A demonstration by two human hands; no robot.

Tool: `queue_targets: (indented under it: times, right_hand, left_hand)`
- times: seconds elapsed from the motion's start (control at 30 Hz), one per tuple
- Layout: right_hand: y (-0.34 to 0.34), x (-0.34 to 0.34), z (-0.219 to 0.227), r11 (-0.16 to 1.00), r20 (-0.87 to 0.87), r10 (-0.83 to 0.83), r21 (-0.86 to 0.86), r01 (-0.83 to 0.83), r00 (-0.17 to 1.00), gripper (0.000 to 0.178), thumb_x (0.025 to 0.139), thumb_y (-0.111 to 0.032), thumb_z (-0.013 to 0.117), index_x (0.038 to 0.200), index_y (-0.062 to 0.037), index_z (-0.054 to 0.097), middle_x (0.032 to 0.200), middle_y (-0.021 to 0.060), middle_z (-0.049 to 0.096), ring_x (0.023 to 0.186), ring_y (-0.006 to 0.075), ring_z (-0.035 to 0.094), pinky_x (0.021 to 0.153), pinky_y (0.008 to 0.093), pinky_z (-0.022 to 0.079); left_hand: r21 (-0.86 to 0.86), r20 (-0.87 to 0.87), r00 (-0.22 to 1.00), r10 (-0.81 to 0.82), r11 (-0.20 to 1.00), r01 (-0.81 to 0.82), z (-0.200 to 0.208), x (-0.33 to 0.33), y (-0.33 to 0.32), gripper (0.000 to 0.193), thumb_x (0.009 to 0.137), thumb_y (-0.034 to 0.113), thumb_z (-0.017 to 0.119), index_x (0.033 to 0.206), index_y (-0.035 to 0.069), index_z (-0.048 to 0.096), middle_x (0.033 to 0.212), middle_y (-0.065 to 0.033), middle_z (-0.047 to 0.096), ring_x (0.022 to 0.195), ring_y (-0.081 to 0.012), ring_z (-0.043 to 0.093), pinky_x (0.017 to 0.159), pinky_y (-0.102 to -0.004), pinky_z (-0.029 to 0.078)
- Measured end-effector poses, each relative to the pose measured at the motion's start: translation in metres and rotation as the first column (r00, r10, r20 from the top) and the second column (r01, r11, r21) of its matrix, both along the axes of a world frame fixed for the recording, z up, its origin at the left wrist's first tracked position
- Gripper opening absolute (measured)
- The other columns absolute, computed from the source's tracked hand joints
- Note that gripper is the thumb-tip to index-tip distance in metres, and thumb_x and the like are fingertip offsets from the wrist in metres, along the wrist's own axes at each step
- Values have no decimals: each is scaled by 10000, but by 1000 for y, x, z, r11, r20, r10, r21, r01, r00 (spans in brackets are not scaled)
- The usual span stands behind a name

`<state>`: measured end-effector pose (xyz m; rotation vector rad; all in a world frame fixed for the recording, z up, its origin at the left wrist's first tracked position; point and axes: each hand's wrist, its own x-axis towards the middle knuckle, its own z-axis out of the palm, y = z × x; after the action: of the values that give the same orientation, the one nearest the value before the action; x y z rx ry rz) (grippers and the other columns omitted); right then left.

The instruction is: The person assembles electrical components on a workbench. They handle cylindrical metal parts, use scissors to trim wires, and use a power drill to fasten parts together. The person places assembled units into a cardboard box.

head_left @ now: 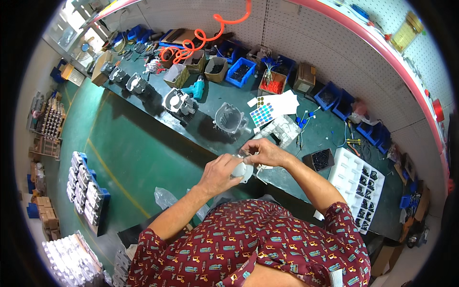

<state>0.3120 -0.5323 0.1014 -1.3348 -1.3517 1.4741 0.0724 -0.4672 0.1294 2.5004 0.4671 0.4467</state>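
Note:
At the near edge of the bench, my left hand (218, 175) is closed around the side of a white round part (245, 173). My right hand (266, 153) bends over its far side with thumb and fingers pinched together. What those fingertips hold is too small to make out. A pale wire (260, 176) hangs beside the part. Just beyond my right hand lies a whitish moulded block (283, 130). Farther off, to the left, a grey cast housing (230, 119) stands with its hollow side up. A sheet of round blue stickers (262, 115) lies on white paper.
A teal power drill (196, 89) lies beside more housings (179, 103) along the bench's left edge. Blue bins (240, 72) line the back, below an orange coiled hose (221, 20). On the right are a box of black parts (319, 160) and a white foam tray (345, 178).

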Motion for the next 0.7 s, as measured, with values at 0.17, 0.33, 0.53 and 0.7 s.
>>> queue_targets:
  times: [0.17, 0.33, 0.53, 0.7]
  right_hand:
    - [63, -12, 32, 980, 371, -45, 196, -31, 927, 280, 765, -153, 794, 968, 14, 697, 750, 121, 696, 655, 174, 638, 637, 348, 527]
    - [106, -26, 42, 976, 341, -162, 193, 100, 926, 307, 762, -137, 795, 1014, 15, 711, 784, 132, 718, 726, 167, 671, 697, 338, 545]
    - [117, 15, 34, 809, -77, -588, -21, 588, 805, 458, 934, -210, 745, 1309, 21, 619, 1031, 81, 724, 914, 146, 695, 763, 298, 585]
    - [118, 50, -18, 732, -15, -681, -52, 679, 732, 300, 939, -145, 718, 1187, 22, 688, 991, 64, 711, 853, 129, 669, 696, 284, 578]
  left_hand:
    - [-17, 41, 999, -22, 1000, 22, 10, -15, 66, 505, 700, 190, 853, 1156, 81, 665, 1040, -97, 634, 978, -313, 667, 808, -425, 570]
    - [5, 80, 995, -56, 998, 55, 23, -17, 123, 490, 695, 195, 849, 1135, 79, 669, 1001, -94, 625, 923, -303, 675, 768, -419, 569]
    - [-153, 163, 983, 87, 986, -62, 38, -22, 166, 543, 675, 198, 896, 1154, 67, 678, 1055, -104, 660, 906, -300, 682, 777, -393, 572]
    - [-196, 223, 938, 264, 955, -221, 20, 7, 172, 522, 686, 168, 893, 1147, 62, 674, 1069, -115, 663, 924, -310, 679, 793, -389, 568]
